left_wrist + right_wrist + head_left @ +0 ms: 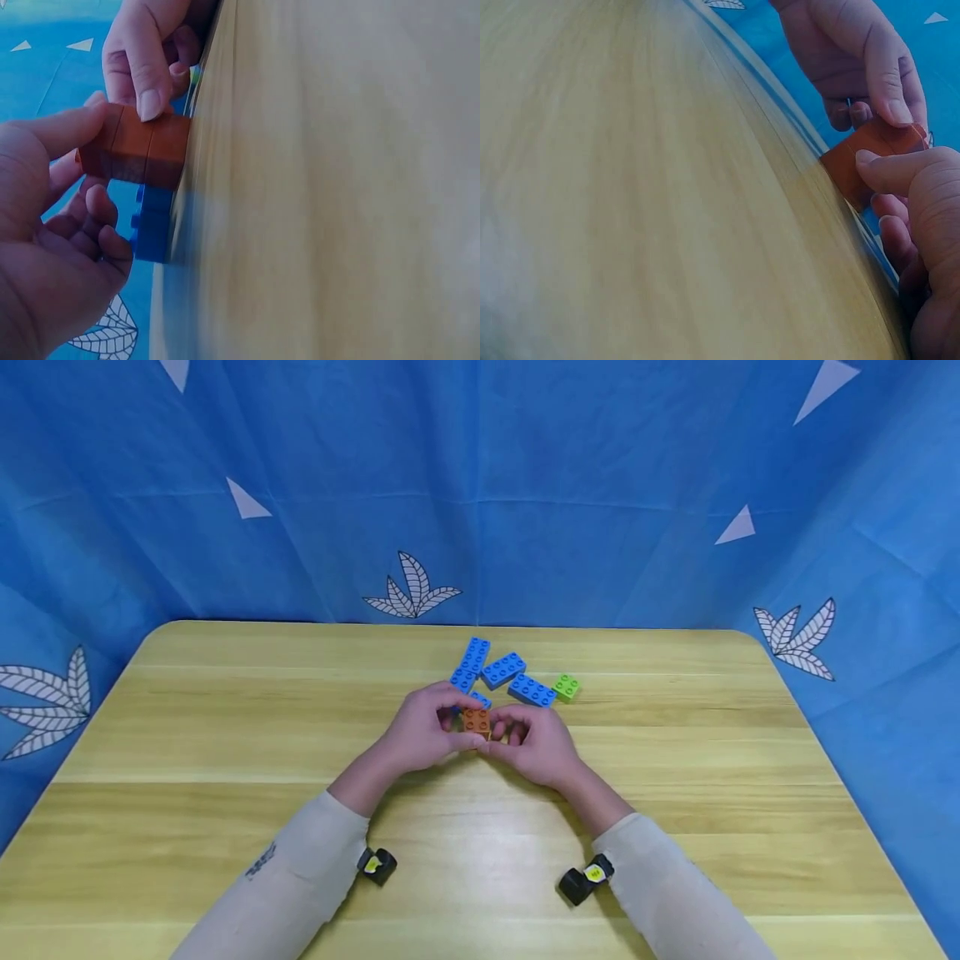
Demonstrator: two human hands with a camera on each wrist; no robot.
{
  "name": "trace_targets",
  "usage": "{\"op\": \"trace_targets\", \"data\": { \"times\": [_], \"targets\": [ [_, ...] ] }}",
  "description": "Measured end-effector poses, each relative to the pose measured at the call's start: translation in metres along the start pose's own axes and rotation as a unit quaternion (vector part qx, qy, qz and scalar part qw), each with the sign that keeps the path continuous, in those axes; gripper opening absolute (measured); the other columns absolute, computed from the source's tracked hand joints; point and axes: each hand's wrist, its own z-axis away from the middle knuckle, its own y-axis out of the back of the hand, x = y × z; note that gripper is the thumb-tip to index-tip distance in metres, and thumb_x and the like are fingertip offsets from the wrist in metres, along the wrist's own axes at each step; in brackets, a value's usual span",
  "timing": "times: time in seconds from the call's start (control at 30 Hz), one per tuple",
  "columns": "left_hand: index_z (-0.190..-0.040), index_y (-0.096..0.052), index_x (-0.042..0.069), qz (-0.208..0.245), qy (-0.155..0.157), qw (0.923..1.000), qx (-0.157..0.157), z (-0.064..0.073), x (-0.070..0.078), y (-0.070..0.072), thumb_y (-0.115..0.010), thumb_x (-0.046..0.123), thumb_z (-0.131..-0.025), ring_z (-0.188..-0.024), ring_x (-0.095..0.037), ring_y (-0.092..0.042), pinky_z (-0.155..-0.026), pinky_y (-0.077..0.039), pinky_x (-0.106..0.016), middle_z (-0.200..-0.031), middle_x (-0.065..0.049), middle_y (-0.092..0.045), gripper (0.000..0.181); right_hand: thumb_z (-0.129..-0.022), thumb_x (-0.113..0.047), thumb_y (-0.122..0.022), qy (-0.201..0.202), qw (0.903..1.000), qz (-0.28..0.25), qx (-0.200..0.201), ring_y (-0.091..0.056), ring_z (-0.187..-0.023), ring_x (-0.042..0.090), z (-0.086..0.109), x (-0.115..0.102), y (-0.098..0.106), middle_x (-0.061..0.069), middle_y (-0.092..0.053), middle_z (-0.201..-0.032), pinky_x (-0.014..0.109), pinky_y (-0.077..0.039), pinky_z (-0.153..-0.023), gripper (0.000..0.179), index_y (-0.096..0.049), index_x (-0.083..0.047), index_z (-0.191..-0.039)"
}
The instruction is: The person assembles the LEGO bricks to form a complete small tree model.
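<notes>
A short stack of orange toy building bricks (pixel 477 720) stands upright between the two hands, its studs facing up in the head view. Seams across the stack (pixel 135 146) in the left wrist view mark out three bricks pressed together. My left hand (pixel 423 733) pinches its upper part between thumb and fingers. From the other side my right hand (pixel 538 745) pinches it lower down, thumb (pixel 885 171) along the near face. Fingers cover part of the stack's sides, and the exact contact of its base with the table cannot be made out.
Behind the hands lie several blue bricks, among them a long one (pixel 476 654), a slanted one (pixel 504 670) and one at the right (pixel 532 691) beside a small green brick (pixel 567 687). The wooden table (pixel 225 710) ends at a blue curtain (pixel 570 460).
</notes>
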Motion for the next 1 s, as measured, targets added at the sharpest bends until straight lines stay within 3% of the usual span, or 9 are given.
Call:
{"op": "trace_targets", "data": {
  "times": [0.13, 0.23, 0.33, 0.43, 0.67, 1.0],
  "targets": [
    [-0.12, -0.072, 0.008, 0.031, -0.001, 0.9995, 0.003, 0.002, -0.004, 0.008, -0.087, 0.016, -0.079, -0.072, -0.022, -0.05, -0.063, -0.042, -0.033, -0.093, -0.007, -0.06, 0.044, -0.081, -0.018, -0.085, -0.001, 1.0, -0.005, -0.002, -0.056, -0.061, 0.015, 0.001, 0.0, -0.001, -0.004, -0.067, -0.083, 0.029, -0.047, -0.055, 0.03, -0.074, -0.006, -0.107],
    [-0.12, -0.07, 0.005, 0.057, 0.0, 0.998, 0.03, 0.002, -0.009, 0.015, -0.08, 0.005, -0.084, -0.073, -0.023, -0.05, -0.063, -0.041, -0.033, -0.098, -0.013, -0.061, 0.038, -0.081, -0.018, -0.085, -0.006, 0.9999, -0.009, -0.004, -0.057, -0.062, 0.016, 0.0, 0.0, -0.001, -0.004, -0.066, -0.083, 0.03, -0.047, -0.056, 0.03, -0.074, -0.007, -0.106],
    [-0.121, -0.069, 0.002, 0.041, 0.004, 0.9969, 0.066, -0.001, -0.013, 0.02, -0.072, 0.0, -0.085, -0.073, -0.023, -0.05, -0.064, -0.042, -0.033, -0.106, -0.014, -0.062, 0.036, -0.081, -0.019, -0.085, -0.011, 0.9999, -0.01, -0.005, -0.057, -0.063, 0.016, 0.0, -0.001, -0.001, -0.004, -0.066, -0.083, 0.03, -0.047, -0.056, 0.03, -0.074, -0.008, -0.106],
    [-0.123, -0.067, 0.002, -0.006, 0.025, 0.9957, 0.089, -0.005, -0.017, 0.021, -0.073, 0.006, -0.084, -0.074, -0.022, -0.051, -0.065, -0.045, -0.034, -0.111, -0.012, -0.062, 0.04, -0.08, -0.019, -0.086, -0.016, 0.9998, -0.01, -0.006, -0.057, -0.063, 0.016, 0.0, -0.002, -0.001, -0.004, -0.066, -0.083, 0.03, -0.047, -0.056, 0.03, -0.074, -0.008, -0.106],
    [-0.129, -0.062, 0.004, -0.09, 0.085, 0.9902, 0.065, -0.016, -0.026, 0.012, -0.083, 0.026, -0.082, -0.097, -0.024, -0.055, -0.084, -0.049, -0.039, -0.114, -0.007, -0.06, 0.056, -0.08, -0.017, -0.085, -0.017, 0.9998, -0.01, -0.006, -0.056, -0.062, 0.016, 0.001, -0.002, -0.001, -0.004, -0.066, -0.083, 0.029, -0.047, -0.056, 0.03, -0.074, -0.008, -0.106],
    [-0.127, -0.063, 0.004, -0.09, 0.119, 0.9867, 0.063, -0.02, -0.029, 0.008, -0.082, 0.029, -0.085, -0.102, -0.027, -0.055, -0.091, -0.047, -0.042, -0.11, -0.009, -0.062, 0.052, -0.081, -0.021, -0.085, 0.008, 0.9996, 0.026, -0.012, -0.055, -0.06, 0.012, 0.0, -0.001, 0.0, -0.006, -0.065, -0.083, 0.029, -0.045, -0.054, 0.035, -0.075, -0.01, -0.113]
  ]
}}
